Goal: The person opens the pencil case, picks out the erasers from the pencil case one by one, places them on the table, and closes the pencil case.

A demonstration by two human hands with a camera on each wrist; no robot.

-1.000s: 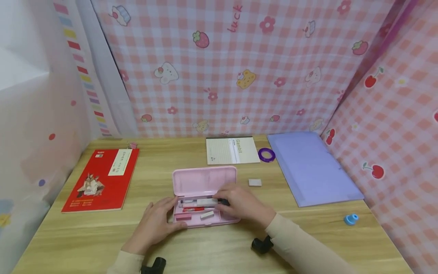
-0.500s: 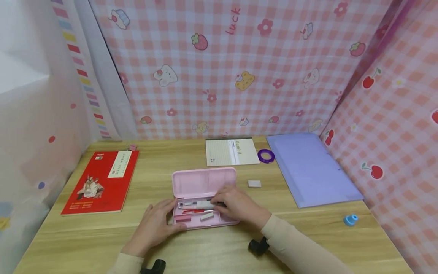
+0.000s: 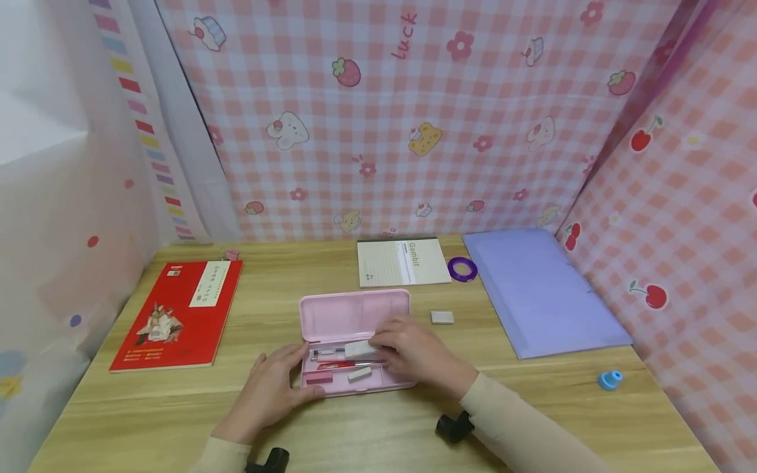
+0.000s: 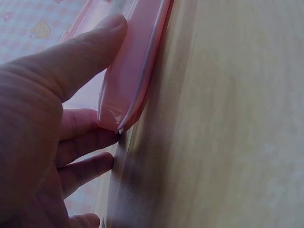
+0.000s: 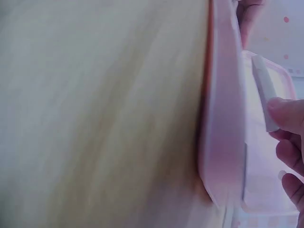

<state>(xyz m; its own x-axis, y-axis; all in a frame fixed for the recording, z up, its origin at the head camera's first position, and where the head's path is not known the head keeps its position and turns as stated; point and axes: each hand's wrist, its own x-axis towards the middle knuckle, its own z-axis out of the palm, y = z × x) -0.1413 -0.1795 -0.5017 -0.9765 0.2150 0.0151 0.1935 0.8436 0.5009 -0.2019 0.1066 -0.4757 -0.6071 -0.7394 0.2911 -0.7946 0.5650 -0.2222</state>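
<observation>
right hand (image 3: 414, 351) pinches white eraser (image 3: 359, 349) | long axis left-right | over pink case (image 3: 353, 315)

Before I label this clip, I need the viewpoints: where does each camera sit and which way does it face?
Head: above, looking down at the wooden desk; both hands and sleeves show.
Left wrist: low at the desk, facing the pink pencil case; left hand steadies its corner.
Right wrist: low, along the case's edge; right hand pinches a white piece.
All three share the case.
</observation>
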